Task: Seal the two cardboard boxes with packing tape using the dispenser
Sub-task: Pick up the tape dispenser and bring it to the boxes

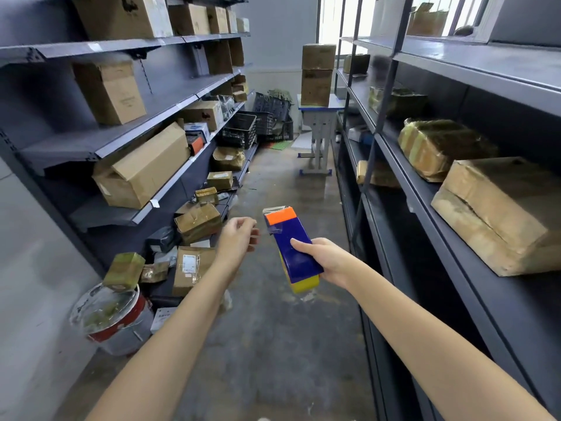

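Note:
My right hand (321, 259) grips a blue tape dispenser (294, 247) with an orange front plate, a toothed metal blade and a yellow tape roll underneath; it points away from me over the aisle floor. A short flap of clear tape hangs at the blade. My left hand (238, 238) hovers just left of the dispenser's front with loosely curled fingers, holding nothing. Two stacked cardboard boxes (317, 75) stand on a small desk at the aisle's far end. Many other cardboard boxes lie on the shelves either side.
Grey metal shelving (121, 144) lines the left side, another rack (473, 65) the right. Loose parcels clutter the floor at the left, by a red and white bucket (118, 320). Black plastic crates (239, 129) sit at the far left. The small desk (318, 123) blocks the aisle's end.

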A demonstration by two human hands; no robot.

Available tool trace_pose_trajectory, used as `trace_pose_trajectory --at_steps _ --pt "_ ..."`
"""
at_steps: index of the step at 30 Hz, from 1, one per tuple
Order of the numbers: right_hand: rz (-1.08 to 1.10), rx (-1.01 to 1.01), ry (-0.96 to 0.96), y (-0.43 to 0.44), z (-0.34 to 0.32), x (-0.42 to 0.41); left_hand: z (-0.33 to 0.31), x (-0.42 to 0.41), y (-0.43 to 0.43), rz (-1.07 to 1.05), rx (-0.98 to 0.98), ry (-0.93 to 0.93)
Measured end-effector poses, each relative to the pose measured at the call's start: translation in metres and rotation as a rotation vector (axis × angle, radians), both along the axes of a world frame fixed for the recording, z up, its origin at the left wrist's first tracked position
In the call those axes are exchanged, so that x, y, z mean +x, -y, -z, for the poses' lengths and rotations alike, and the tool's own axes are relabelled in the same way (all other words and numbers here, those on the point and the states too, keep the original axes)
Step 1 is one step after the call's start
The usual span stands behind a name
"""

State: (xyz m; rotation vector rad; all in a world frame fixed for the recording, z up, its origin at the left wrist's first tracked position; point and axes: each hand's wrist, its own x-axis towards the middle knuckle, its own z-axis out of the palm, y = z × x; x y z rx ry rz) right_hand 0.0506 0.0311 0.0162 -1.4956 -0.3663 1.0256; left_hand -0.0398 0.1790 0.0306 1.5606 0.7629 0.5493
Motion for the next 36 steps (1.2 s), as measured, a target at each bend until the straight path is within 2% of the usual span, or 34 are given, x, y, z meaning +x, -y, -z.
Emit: trace_pose_trajectory --at_steps 7,11,19,23,32,36 --pt "-0.002 -0.015 0.003 -0.083 0.011 0.05 -0.009 0.041 -0.071 0.144 0.139 0.028" --pt "-0.009 -0.026 0.04 -0.14 0.006 0.087 -0.014 0.086 -0.123 0.248 0.355 -0.002" --pt "0.041 -0.016 0.05 -0.222 -0.001 0.163 -0.011 0.178 -0.215 0.226 0.843 -0.145" --pt "0.026 -0.064 0.127 -0.246 0.008 0.207 0.002 0.227 -0.242 0.26 1.048 -0.194" --pt "-0.028 -0.107 0.229 -0.307 0.02 0.348 0.015 0.369 -0.3 0.248 1.33 -0.104" --pt "-0.064 -0.062 0.195 -0.341 0.013 0.433 0.008 0.456 -0.336 0.145 1.26 -0.122"
